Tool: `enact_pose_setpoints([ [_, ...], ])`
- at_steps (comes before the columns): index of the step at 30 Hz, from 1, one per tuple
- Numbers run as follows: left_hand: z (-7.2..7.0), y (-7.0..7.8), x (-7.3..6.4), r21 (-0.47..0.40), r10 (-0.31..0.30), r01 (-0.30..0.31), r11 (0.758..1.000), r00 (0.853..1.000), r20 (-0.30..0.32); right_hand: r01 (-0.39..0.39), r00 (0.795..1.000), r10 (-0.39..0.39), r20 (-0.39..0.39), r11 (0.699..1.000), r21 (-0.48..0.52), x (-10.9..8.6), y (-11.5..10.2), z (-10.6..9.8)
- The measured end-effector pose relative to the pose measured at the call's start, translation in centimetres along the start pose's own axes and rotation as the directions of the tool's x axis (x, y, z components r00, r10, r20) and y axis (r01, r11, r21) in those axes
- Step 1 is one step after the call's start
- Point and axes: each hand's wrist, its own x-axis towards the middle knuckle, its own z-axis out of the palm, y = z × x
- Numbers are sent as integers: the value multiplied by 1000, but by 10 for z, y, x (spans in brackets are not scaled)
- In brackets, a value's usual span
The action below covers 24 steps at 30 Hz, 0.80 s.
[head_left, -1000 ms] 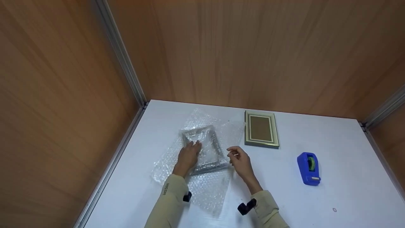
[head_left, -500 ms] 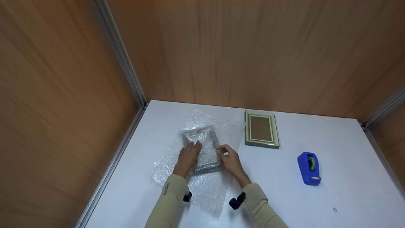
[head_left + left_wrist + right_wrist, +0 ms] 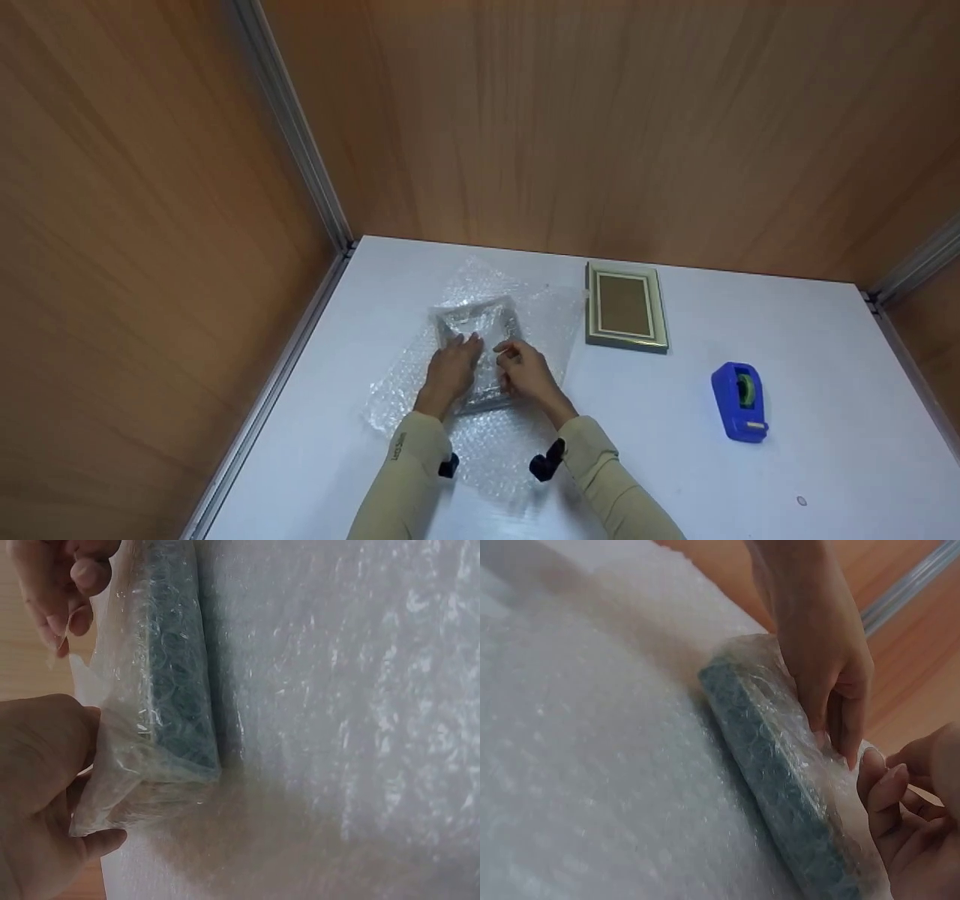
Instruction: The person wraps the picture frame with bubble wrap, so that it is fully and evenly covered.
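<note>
Lying left of centre on the white table (image 3: 675, 465), one picture frame (image 3: 491, 322) has bubble wrap (image 3: 495, 450) folded over it. I'd judge the wrapping partway: loose sheet spreads around, and the fold seems untaped. The left hand (image 3: 452, 369) presses it, fingers extended; the right hand (image 3: 527, 371) seems to pinch a clear strip (image 3: 58, 652), probably tape. A second frame (image 3: 625, 304), unwrapped, and a blue tape dispenser (image 3: 739, 403) sit rightward. Lettering on the left sleeve (image 3: 397, 472) perhaps starts "Let's"; the rest is illegible.
</note>
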Motion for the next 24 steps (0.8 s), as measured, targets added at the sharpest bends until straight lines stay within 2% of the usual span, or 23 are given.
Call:
enact_pose_setpoints([
  [9, -2, 1, 0, -68, -61, 63, 996, 998, 21, -50, 998, 47, 34, 993, 106, 15, -3, 17],
  [15, 0, 0, 0, -79, -49, 48, 996, 999, -15, -106, 994, 101, 40, 983, 153, 23, -1, 22],
  [24, -2, -1, 0, -80, -66, 66, 995, 998, 12, -192, 980, 183, 76, 970, 148, 34, 0, 19],
])
